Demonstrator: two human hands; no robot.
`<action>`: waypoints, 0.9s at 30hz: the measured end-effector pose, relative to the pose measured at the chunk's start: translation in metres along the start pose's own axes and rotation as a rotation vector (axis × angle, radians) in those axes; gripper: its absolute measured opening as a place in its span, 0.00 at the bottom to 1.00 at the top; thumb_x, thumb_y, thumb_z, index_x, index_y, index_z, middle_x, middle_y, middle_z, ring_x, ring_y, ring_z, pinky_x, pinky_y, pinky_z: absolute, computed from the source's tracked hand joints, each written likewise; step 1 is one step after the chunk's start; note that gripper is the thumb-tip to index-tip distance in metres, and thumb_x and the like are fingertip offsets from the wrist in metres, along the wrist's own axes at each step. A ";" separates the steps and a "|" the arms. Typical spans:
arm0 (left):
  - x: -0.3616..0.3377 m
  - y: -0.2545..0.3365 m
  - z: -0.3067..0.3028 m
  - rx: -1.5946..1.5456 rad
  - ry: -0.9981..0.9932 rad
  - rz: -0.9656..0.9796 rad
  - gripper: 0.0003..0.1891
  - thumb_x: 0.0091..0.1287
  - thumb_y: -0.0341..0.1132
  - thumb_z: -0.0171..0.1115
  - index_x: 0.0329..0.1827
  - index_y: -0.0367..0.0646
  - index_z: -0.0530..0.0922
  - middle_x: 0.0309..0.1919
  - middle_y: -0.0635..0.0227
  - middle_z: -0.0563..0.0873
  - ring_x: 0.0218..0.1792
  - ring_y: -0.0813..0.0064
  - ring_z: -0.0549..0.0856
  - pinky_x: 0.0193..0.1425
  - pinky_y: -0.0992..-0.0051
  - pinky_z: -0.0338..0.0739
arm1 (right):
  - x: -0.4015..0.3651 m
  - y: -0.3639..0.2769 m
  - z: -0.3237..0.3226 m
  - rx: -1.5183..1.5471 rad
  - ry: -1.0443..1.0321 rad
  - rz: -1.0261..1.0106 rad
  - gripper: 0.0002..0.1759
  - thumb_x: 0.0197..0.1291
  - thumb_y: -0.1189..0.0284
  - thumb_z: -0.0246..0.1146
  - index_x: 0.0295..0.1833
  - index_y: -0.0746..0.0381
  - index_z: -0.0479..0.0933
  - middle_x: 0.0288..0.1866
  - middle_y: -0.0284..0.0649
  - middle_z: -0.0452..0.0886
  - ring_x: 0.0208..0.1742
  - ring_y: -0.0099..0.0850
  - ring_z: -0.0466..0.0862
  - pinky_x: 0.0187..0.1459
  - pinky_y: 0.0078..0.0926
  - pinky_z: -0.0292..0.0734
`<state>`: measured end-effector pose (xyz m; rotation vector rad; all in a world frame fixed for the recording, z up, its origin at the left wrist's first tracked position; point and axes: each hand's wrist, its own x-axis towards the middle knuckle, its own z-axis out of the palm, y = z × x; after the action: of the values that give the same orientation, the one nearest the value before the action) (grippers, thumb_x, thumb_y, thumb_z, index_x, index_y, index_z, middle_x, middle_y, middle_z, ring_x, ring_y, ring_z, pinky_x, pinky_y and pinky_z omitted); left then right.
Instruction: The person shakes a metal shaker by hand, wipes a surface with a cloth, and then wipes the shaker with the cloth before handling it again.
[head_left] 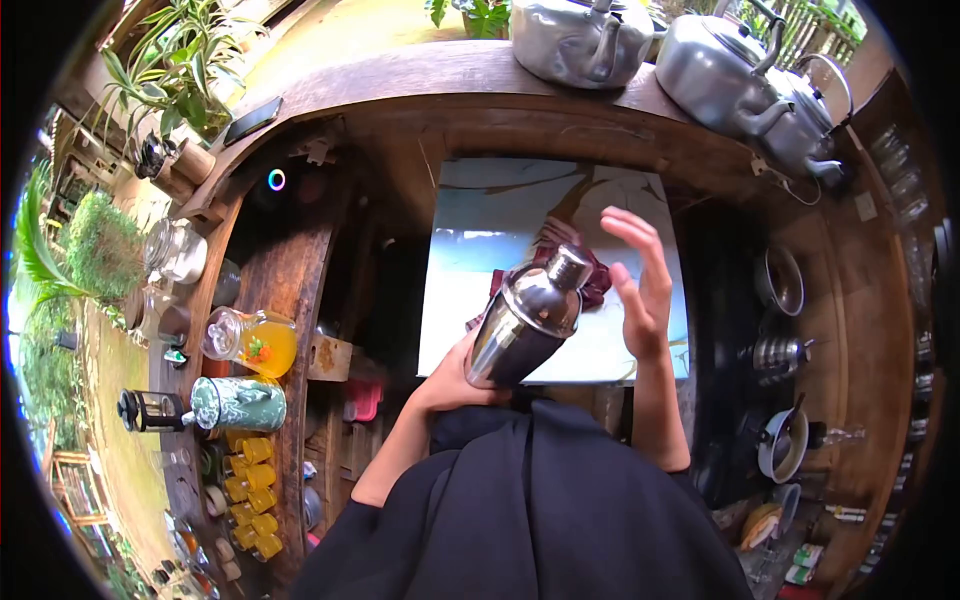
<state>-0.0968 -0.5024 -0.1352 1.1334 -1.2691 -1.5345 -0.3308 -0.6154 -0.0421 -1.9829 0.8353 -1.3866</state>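
The shaker [525,325] is polished metal, dark reflections running down its body, with a domed shoulder and a narrower cap [569,267]; its long axis leans, base at lower left and cap toward upper right; the left hand [455,378] holds it near the base, above the glossy table [480,205]; the right hand [643,285] is raised beside it, open and holding nothing; the shaker partly hides a dark red cloth [597,284] (rumpled, by the look of it); kettles [582,45] stand beyond.
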 end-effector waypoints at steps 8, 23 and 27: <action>-0.009 -0.009 0.022 -0.158 -0.028 -0.037 0.44 0.36 0.33 0.79 0.62 0.35 0.69 0.50 0.65 0.80 0.52 0.75 0.78 0.59 0.73 0.72 | 0.011 -0.006 0.016 0.603 -0.217 0.040 0.20 0.59 0.73 0.60 0.57 0.67 0.76 0.57 0.49 0.78 0.63 0.40 0.75 0.65 0.34 0.67; -0.071 0.018 0.048 0.070 0.387 0.033 0.33 0.43 0.28 0.78 0.54 0.36 0.74 0.39 0.70 0.83 0.40 0.85 0.80 0.48 0.77 0.78 | 0.042 -0.006 0.051 0.298 -0.688 -0.362 0.07 0.54 0.75 0.59 0.28 0.62 0.68 0.16 0.42 0.64 0.17 0.41 0.69 0.23 0.36 0.63; -0.077 0.024 0.050 0.313 0.555 0.094 0.37 0.39 0.32 0.79 0.56 0.38 0.74 0.39 0.61 0.86 0.38 0.77 0.86 0.49 0.75 0.79 | 0.033 -0.008 0.054 0.185 -0.700 -0.294 0.05 0.57 0.76 0.52 0.30 0.65 0.70 0.16 0.41 0.64 0.16 0.36 0.68 0.24 0.31 0.66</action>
<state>-0.1244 -0.4202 -0.0969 1.5415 -1.1684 -0.8734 -0.2694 -0.6295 -0.0323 -2.2698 0.0977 -0.7616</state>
